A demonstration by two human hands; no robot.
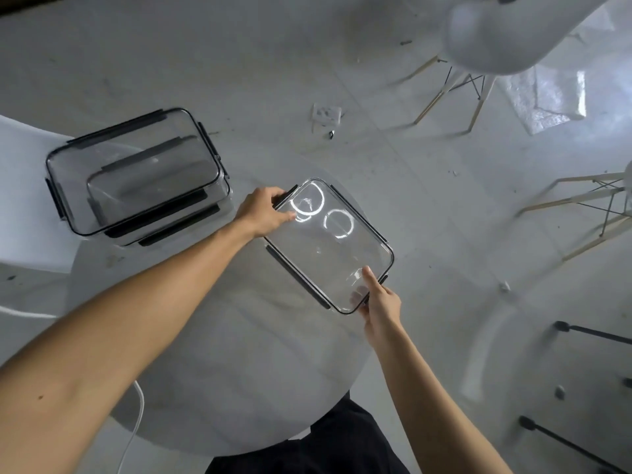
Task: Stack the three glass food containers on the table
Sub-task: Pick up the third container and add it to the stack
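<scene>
Head view: we held the third container by its two ends, the stack lying to its upper left.

Nearest us, our right hand (380,304) pinched the lidded glass container (330,244) at its near corner, forefinger laid on the lid; our left hand (265,210) closed round the far end, by the black clip. Its long axis ran from lower right to upper left across the round table (219,371). Farther off, in the frame's upper left, the two stacked containers (136,172) waited, nearer our left hand, apart from the held one.
</scene>
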